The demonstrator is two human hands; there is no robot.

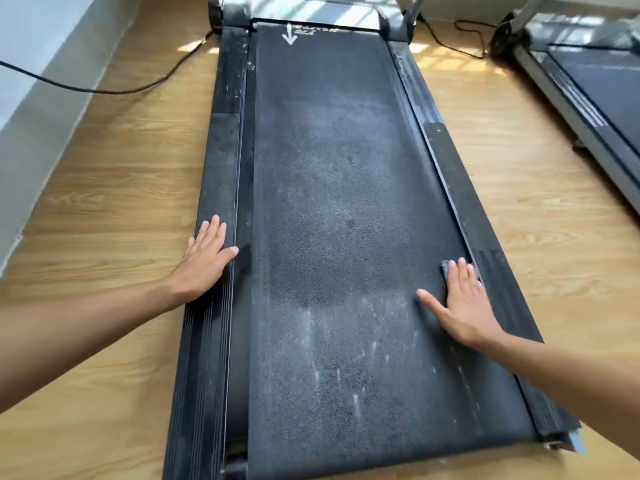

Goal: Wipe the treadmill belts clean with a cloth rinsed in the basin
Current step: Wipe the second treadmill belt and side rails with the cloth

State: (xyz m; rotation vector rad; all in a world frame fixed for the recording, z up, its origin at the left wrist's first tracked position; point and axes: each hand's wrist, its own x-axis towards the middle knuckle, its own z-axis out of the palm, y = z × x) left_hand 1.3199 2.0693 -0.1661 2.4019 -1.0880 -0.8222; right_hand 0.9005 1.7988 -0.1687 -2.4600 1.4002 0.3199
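Note:
A black treadmill belt [339, 209] runs away from me, dusty grey in the middle with white streaks near my end. My right hand [457, 303] lies flat with straight fingers on a small grey cloth [447, 270] at the belt's right edge, pressing it down; only the cloth's far corner shows past my fingertips. My left hand [206, 259] rests flat, fingers spread, on the treadmill's left side rail [221, 140]. No basin is in view.
A second treadmill [595, 84] stands at the right. Black power cables [104, 89] trail over the wooden floor [104, 188] at the far left and behind the machines. A grey wall [31, 98] runs along the left.

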